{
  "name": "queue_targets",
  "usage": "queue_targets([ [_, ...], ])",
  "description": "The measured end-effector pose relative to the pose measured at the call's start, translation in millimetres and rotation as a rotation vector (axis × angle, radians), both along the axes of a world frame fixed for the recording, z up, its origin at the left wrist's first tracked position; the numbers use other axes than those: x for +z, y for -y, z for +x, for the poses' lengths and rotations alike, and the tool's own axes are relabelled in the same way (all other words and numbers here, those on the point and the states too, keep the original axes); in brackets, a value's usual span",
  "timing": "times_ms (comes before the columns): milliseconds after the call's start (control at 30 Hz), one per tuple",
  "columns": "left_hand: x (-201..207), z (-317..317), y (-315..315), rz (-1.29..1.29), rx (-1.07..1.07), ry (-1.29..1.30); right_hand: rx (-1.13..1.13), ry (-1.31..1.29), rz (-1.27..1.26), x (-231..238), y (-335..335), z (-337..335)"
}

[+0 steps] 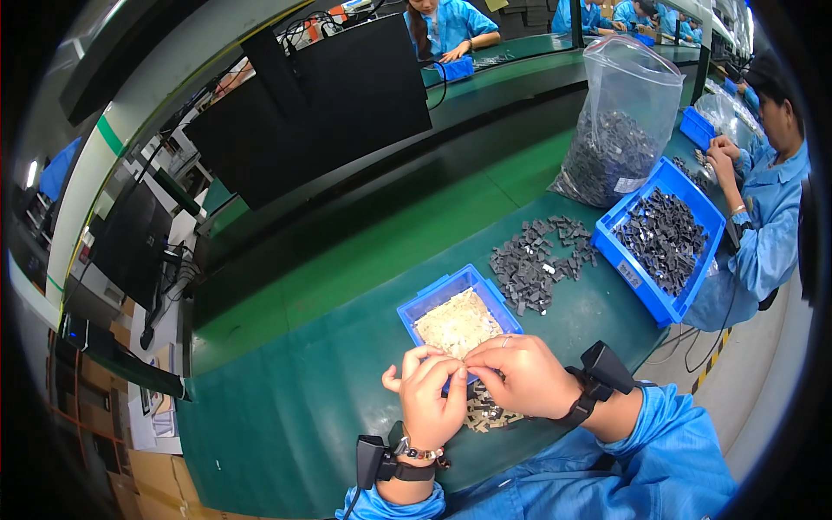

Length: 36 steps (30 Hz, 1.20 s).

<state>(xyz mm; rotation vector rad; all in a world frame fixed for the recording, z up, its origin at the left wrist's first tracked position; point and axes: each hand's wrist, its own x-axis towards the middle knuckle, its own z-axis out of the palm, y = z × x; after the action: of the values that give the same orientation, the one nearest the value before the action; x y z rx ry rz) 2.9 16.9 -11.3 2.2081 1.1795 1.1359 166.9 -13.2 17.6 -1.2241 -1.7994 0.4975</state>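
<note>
My left hand (pixel 431 397) and my right hand (pixel 525 374) meet at the fingertips, just over the near edge of a small blue bin (pixel 414 314). Both are closed in a pinch; whatever lies between the fingers is too small or too hidden to name. Cream-coloured small parts (pixel 459 321) fill the bin. Beneath my hands, a loose pile of tan and dark small pieces (pixel 490 411) lies on the green work surface, partly covered by my right hand.
Dark grey small parts (pixel 530 264) are heaped right of the bin. Beyond them stand a larger blue bin (pixel 639 276) of dark pieces and a clear plastic bag (pixel 617 143) of similar ones. A co-worker (pixel 763 191) sits at the right. A black panel (pixel 312 113) rises across the belt.
</note>
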Motion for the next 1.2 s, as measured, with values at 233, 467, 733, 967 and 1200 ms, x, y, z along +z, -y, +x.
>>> queue_targets([
  [233,2,0,1,0.024,0.033,0.013,-0.040,0.003,0.094,-6,1,-6],
  [467,3,0,2,0.002,0.037,0.029,-0.048,-0.065,0.093,-10,-1,-7],
  [733,3,-1,3,0.019,-0.004,0.016,0.030,-0.129,0.060,-10,-7,0],
  [967,0,-8,-3,-0.155,-0.178,0.287,0.092,0.132,0.156,-12,-11,3],
  [1200,-1,-14,-9,-0.286,-0.275,0.368,0.154,0.301,0.419,-4,-13,11],
])
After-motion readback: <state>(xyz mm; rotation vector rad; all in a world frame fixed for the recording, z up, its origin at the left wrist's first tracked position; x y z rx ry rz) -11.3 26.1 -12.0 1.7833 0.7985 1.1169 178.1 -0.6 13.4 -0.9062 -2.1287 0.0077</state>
